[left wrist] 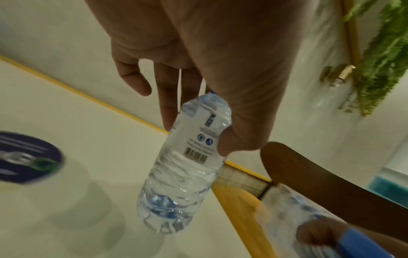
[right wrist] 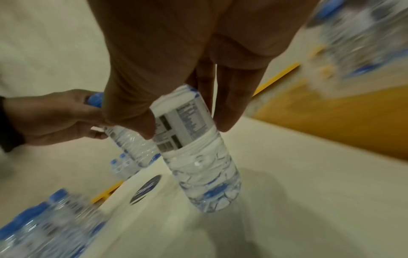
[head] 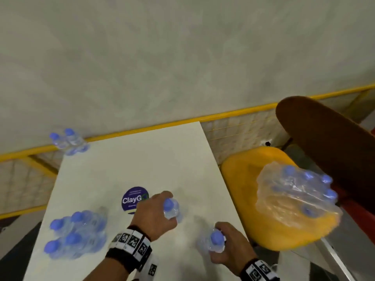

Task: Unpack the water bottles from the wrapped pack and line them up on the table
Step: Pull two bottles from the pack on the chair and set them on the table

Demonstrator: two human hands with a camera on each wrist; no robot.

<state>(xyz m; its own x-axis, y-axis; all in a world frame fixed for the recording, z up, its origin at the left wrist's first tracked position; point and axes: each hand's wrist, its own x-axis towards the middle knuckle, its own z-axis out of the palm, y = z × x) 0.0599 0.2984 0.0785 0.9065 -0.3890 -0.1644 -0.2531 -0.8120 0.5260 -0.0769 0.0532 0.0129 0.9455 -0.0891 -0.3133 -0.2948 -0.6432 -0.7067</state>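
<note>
My left hand [head: 156, 213] grips a small clear water bottle [head: 171, 209] with a blue cap near its top, hanging above the white table [head: 142, 163]; in the left wrist view that bottle [left wrist: 183, 167] hangs from thumb and fingers. My right hand [head: 227, 244] holds a second bottle [head: 215, 241] the same way above the table's near right part; the right wrist view shows this bottle [right wrist: 198, 157] off the surface. The wrapped pack [head: 294, 195], torn open with several blue-capped bottles inside, lies on a yellow chair seat [head: 243, 179] to the right.
Several unpacked bottles [head: 75, 234] stand grouped at the table's near left, and a few more bottles [head: 69, 141] at its far left corner. A round dark sticker [head: 135, 197] lies mid-table. A brown chair back [head: 324, 138] rises at right. A yellow railing [head: 142, 128] runs behind the table.
</note>
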